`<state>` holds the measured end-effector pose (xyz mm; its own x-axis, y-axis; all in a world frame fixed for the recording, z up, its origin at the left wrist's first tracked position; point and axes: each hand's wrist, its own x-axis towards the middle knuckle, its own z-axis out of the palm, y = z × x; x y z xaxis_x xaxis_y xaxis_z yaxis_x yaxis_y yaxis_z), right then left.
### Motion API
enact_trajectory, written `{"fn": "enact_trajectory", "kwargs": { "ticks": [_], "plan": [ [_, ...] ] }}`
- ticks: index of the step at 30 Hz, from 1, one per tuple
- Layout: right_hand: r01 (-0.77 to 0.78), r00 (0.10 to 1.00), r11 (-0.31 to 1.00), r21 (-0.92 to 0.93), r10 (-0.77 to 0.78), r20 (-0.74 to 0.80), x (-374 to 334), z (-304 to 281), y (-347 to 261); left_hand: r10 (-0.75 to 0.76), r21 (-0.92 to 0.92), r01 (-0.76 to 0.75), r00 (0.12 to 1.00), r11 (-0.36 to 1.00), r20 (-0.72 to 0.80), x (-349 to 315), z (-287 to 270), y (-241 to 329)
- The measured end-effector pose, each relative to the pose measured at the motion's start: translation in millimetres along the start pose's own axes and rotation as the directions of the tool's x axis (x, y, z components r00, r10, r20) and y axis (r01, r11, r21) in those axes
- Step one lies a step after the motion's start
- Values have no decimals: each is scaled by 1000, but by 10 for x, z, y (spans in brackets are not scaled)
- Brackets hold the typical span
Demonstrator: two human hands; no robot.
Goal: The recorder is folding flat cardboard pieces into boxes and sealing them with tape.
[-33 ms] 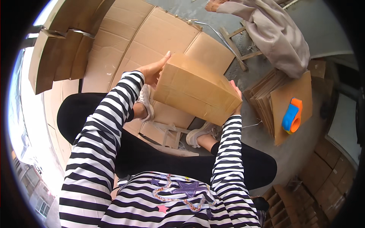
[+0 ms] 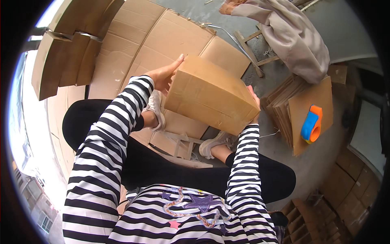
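Observation:
A brown cardboard box (image 2: 211,95) is held up in front of me, tilted, between both palms. At its left end, my left hand (image 2: 165,77) presses with the thumb along the upper edge; part of the fingers is hidden behind the box. My right hand (image 2: 254,101) grips the opposite end, with only fingertips and the side of the palm showing. Right of the box, a blue and orange tape dispenser (image 2: 312,124) rests on a leaning stack of flat cardboard (image 2: 321,97).
Large flattened cardboard sheets (image 2: 134,44) cover the floor ahead and to the left. Several boxes (image 2: 67,61) are stacked at the far left. A beige cloth (image 2: 296,36) drapes over something at the upper right, near a wooden frame (image 2: 250,49). More cartons (image 2: 345,179) stand at the lower right.
The box has tipped slightly in my hands, so more of its upper face shows. Both hands keep their hold and have barely shifted.

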<state>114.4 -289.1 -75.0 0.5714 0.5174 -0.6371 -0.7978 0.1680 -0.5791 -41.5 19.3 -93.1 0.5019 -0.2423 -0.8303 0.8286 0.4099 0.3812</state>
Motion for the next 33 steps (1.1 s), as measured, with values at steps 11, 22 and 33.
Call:
{"fn": "enact_trajectory", "kwargs": {
  "ticks": [11,22,33],
  "plan": [
    [508,846,861,23,-503,176,-266,1131,-304,443,75,-438,870,896,-218,-1890,319,980],
    [146,982,912,-384,-85,170,-557,790,257,626,53,-932,199,360,-754,-4270,-1911,1246],
    [-69,998,891,-448,67,-21,-565,555,633,146,-74,-949,124,306,-981,-4285,-3325,1424]
  ]
}}
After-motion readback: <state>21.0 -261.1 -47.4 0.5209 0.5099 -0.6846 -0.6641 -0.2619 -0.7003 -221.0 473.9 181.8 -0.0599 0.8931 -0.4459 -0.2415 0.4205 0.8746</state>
